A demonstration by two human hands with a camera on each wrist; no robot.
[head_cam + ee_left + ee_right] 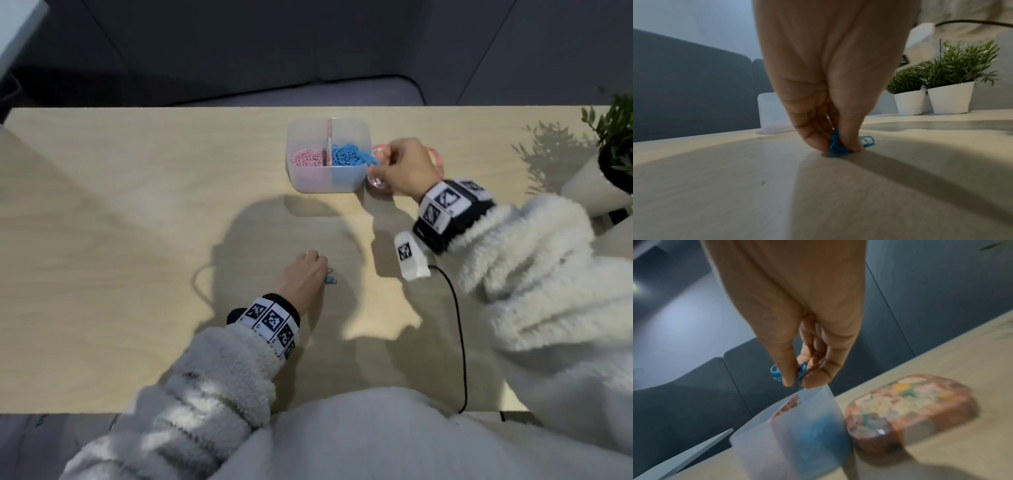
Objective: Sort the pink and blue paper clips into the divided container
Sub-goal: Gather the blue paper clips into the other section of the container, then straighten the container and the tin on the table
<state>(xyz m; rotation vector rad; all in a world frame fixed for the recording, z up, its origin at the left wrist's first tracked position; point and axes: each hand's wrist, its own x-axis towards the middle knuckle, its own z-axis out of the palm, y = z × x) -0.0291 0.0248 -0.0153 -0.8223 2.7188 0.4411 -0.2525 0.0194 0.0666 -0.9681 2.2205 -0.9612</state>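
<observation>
My worktop [137, 212] is pale wood grain. The frosted translucent container [298, 178] shows pink clips [306, 158] on one side and blue clips [347, 156] on the other. The lid [910, 404] is pinkish with a floral print. My fleece sleeves [534, 260] are cream; my wristbands [274, 317] carry black-and-white square codes.

I see a pale wooden table [137, 240] lit from behind me, so a large shadow [274, 240] falls across its middle. Beyond its far edge stands a dark grey sofa [239, 51] with a lighter seat cushion [308, 94], against a grey wall [694, 24]. At the table's right edge two green plants [962, 65] sit in white pots [949, 99], throwing leafy shadows on the wood. A white surface [17, 31] shows top left.
</observation>
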